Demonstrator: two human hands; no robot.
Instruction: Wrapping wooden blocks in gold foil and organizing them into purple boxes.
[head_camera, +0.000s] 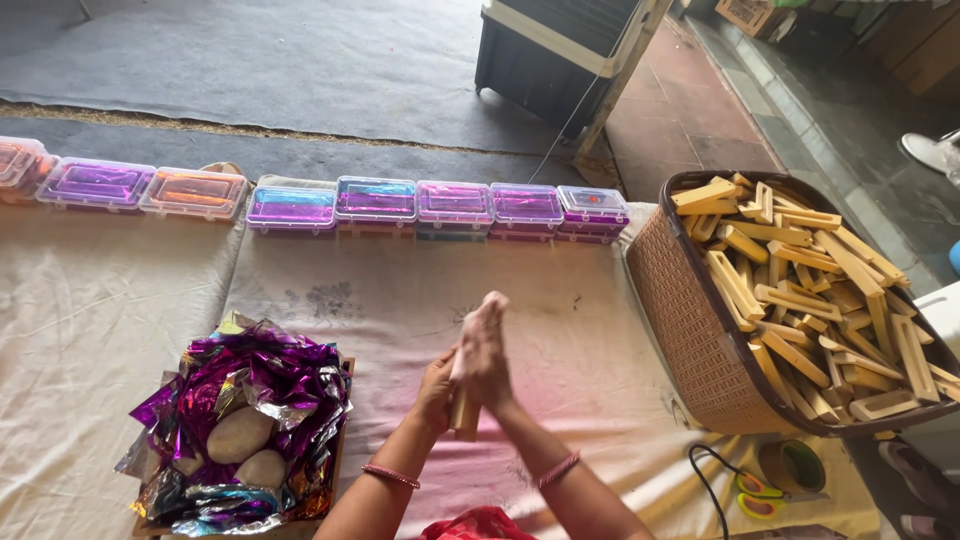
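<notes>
Landmark: brown woven basket (690, 330) of wooden blocks (800, 290). Nearest, below the basket: scissors (765, 493) and a tape roll (795, 465) on the cloth (90, 330). Left of the basket, left hand (437, 388) and right hand (483, 352) press flat together, palms closed on a wooden stick (464, 412). Farther left, a foil pile (245, 420) weighted by two stones (240, 435). Beyond, level with the basket's far rim, a row of clear boxes (375, 200).

We see soft, even daylight | glare on the foil sheets (245, 400) near left and plastic boxes (375, 200) far | faint shadows | sharp centre | slight bending at the edges
</notes>
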